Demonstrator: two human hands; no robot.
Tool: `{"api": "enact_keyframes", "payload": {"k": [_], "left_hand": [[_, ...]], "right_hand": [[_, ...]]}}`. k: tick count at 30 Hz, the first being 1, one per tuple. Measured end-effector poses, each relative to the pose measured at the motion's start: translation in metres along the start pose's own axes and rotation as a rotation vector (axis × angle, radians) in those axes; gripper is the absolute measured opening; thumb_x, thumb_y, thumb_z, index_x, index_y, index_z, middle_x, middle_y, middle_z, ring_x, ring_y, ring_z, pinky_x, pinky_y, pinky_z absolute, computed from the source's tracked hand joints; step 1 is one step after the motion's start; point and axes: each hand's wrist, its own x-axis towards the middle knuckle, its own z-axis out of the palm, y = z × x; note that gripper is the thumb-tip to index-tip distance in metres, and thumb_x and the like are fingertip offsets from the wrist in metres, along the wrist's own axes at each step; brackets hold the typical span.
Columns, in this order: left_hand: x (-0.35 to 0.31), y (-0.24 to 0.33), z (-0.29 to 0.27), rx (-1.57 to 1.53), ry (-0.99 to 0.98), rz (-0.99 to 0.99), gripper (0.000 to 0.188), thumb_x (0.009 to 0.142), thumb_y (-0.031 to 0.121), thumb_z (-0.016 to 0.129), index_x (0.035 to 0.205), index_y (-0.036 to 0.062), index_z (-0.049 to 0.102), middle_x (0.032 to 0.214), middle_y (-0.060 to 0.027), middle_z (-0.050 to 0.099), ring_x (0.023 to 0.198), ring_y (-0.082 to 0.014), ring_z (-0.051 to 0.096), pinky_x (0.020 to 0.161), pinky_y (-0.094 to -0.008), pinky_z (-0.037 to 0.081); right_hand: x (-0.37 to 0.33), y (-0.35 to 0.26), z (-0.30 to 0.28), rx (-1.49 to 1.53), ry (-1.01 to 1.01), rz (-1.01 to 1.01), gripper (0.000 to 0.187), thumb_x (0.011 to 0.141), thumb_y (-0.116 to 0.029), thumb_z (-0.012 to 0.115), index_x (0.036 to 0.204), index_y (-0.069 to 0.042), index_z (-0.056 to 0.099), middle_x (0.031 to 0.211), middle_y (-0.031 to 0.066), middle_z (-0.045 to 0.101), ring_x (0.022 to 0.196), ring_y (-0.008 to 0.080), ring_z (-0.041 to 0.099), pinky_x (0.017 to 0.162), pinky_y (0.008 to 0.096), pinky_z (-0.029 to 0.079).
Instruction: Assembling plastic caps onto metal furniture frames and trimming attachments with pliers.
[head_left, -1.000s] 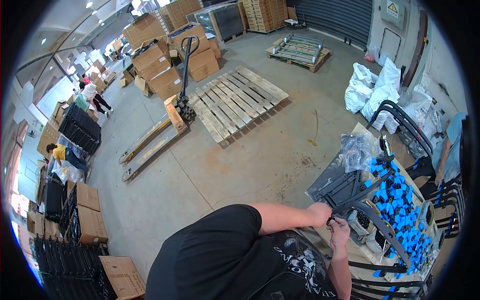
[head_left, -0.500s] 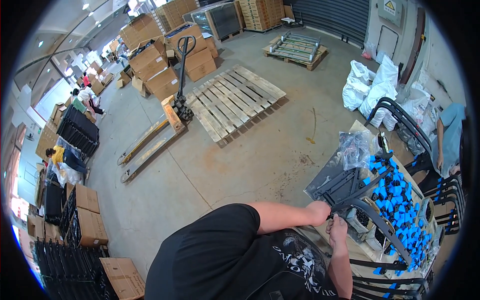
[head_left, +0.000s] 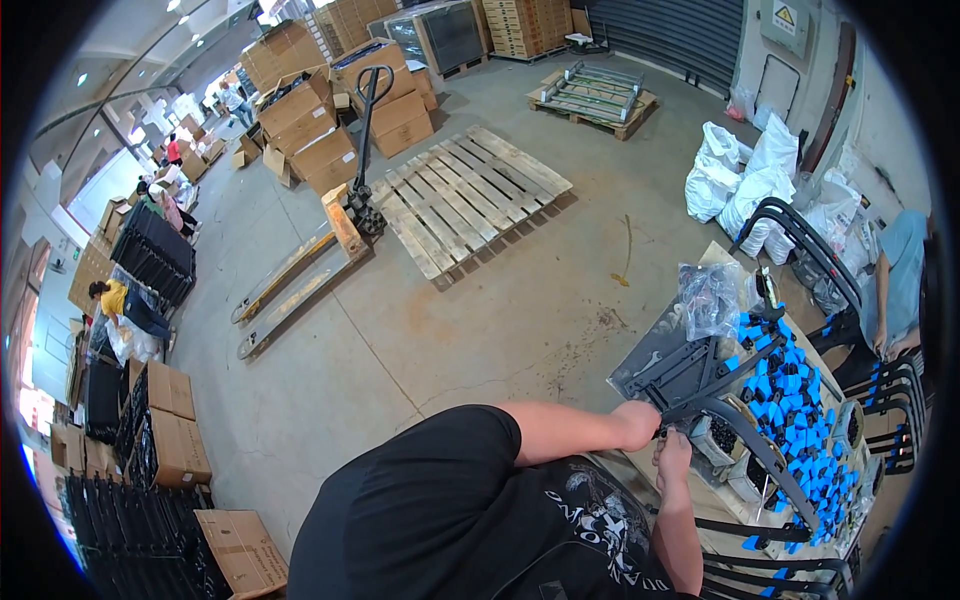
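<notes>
A black metal frame with a long curved bar lies over the near edge of the work table. My left hand is closed at the frame's near joint, its fingertips mostly out of sight. Right beside it, my right hand has its fingers pinched together just under the same joint. What small part sits between those fingers is too hidden to tell. Around the frame lie many blue-and-black plastic pieces and small boxes of dark hardware. A clear plastic bag rests beyond the joint.
At the right edge another person handles a row of curved black bars. More black bars stick out near my right forearm. White sacks stand behind the table. A wooden pallet and a pallet jack are on the floor.
My hands stay at the frame's joint, with only a slight shift of the right fingers. The person at the right has brought both hands lower, toward the bars.
</notes>
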Motion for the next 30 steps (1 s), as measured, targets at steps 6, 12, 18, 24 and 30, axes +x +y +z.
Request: {"api": "enact_keyframes", "payload": {"k": [6,12,18,24,30], "left_hand": [[0.001,-0.003,0.001,-0.026,0.032,0.014,0.017,0.082,0.014,0.063,0.087,0.0056,0.076,0.096,-0.019,0.072,0.096,-0.0375,0.069,0.083,-0.0472,0.055],[0.0,-0.003,0.002,-0.035,0.036,-0.008,0.018,0.082,0.014,0.062,0.087,0.005,0.076,0.096,-0.0196,0.072,0.096,-0.0378,0.069,0.083,-0.0473,0.055],[0.003,-0.006,0.006,-0.027,0.038,0.003,0.018,0.08,0.014,0.062,0.086,0.0051,0.076,0.097,-0.0195,0.072,0.096,-0.0376,0.069,0.083,-0.0471,0.055],[0.002,-0.005,0.005,-0.009,0.03,0.006,0.017,0.079,0.013,0.063,0.086,0.0057,0.076,0.097,-0.0189,0.072,0.095,-0.0374,0.069,0.082,-0.0471,0.056],[-0.001,-0.003,0.0,-0.013,0.017,0.0,0.017,0.078,0.013,0.063,0.087,0.0055,0.076,0.098,-0.0191,0.072,0.095,-0.0374,0.069,0.082,-0.0472,0.056]], "right_hand": [[-0.016,-0.015,-0.003,0.1,-0.119,0.084,0.03,0.105,-0.033,0.045,0.088,-0.009,0.053,0.065,-0.0002,0.045,0.047,0.0122,0.041,0.043,0.0295,0.034],[-0.017,-0.021,0.011,0.07,-0.006,0.099,0.027,0.104,-0.029,0.045,0.089,-0.009,0.053,0.063,0.0006,0.045,0.046,0.0121,0.043,0.041,0.029,0.033],[-0.017,-0.021,0.005,0.252,-0.062,0.264,0.035,0.102,-0.037,0.047,0.079,-0.012,0.052,0.061,0.0008,0.042,0.046,0.0133,0.04,0.042,0.0296,0.032],[-0.012,-0.014,0.009,0.053,-0.021,0.151,0.036,0.1,-0.036,0.049,0.074,-0.012,0.049,0.055,-0.0009,0.038,0.044,0.0138,0.038,0.042,0.0308,0.033],[-0.016,-0.015,0.008,0.06,-0.034,0.158,0.031,0.101,-0.031,0.047,0.079,-0.009,0.051,0.059,0.0,0.043,0.045,0.0132,0.041,0.042,0.0313,0.036]]}}
